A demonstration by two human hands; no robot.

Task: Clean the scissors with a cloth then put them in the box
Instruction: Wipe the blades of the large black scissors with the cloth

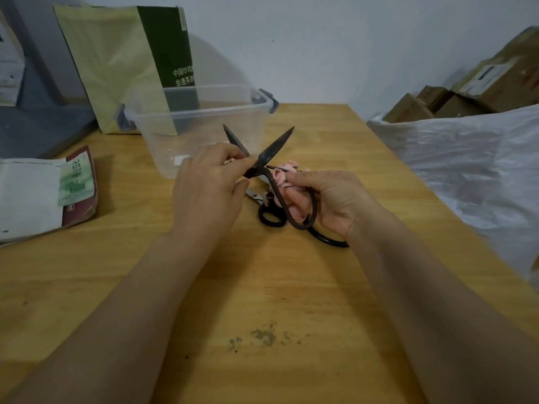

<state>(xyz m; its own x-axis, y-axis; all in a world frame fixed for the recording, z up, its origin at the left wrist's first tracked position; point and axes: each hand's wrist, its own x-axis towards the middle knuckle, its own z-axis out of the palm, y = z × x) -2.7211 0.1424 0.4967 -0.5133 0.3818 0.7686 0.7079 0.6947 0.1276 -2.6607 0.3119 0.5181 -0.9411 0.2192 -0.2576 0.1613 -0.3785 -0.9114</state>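
Evidently the left grip pinched the open scissors at the pivot while the right grip clutched the pink cloth against a handle loop (blades pointing away), the clear box just beyond, nearer the left.

A wooden table stands against a plain, pale, dimly lit wall.

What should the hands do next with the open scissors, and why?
Probably slide the pink cloth up onto a blade and wipe. The left hand pinches the scissors near the pivot, blades spread, while the right hand bunches the cloth down by the handle loop, below the blades.
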